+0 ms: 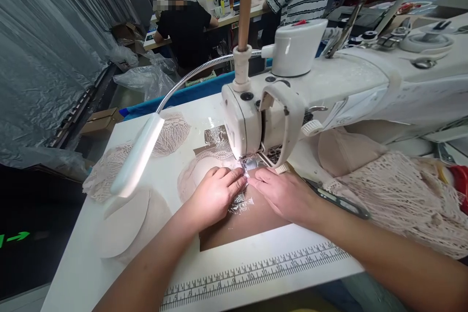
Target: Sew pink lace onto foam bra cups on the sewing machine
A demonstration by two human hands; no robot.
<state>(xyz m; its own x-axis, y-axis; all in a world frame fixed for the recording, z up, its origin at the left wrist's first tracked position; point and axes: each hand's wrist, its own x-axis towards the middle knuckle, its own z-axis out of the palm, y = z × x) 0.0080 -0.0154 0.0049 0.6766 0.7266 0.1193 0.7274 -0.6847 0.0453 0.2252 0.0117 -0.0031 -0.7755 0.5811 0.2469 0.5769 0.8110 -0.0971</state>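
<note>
A beige lace-edged cup piece [199, 170] lies under the needle area of a white sewing machine [243, 122]. My left hand [217, 192] rests on its right part, fingers together and pressing the fabric beside the presser foot. Just right of the needle, my right hand [280, 190] has its fingers bent and close together at the fabric edge; what its fingertips pinch, if anything, is too small to make out. Beneath both hands is a brown sheet [252, 222] with clear tape on it.
A lit lamp [137, 156] hangs over the left of the white table [183, 258]. Cup pieces [127, 224] and lace [109, 170] lie at left. Dark snips [340, 200] and a lace pile [398, 195] are at right. Two people sit beyond the machine.
</note>
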